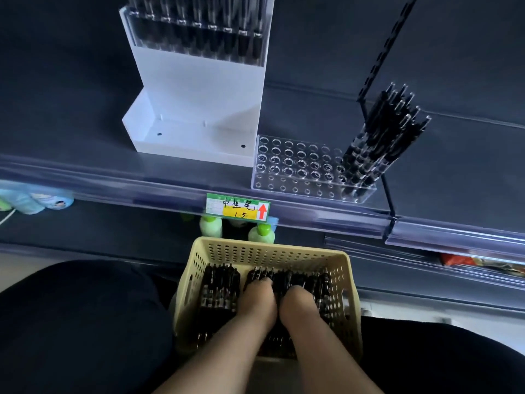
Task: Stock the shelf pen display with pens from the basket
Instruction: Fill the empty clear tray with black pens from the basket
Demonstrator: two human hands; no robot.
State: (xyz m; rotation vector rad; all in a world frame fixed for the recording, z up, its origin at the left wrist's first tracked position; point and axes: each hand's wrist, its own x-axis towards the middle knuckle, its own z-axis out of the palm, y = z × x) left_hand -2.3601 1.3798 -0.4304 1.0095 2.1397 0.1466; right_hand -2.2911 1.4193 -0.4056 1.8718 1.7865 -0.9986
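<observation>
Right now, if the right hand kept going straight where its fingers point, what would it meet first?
The right hand points forward and down into the basket, fingertips apparently among the black pens, so pens come first; past them, probably the basket's far wall. Depth is unclear from above.

A dark shelf (71, 109) was noted, edged in front by a clear plastic rail (113, 177), to which a green and yellow price tag (238, 208) was fixed. A white display stand (196, 115) was set upright on the shelf. Just beside it, to the right, a clear perforated rack (295, 166) was placed. Black pens (389, 132) were stood tilted in its right end only.
</observation>
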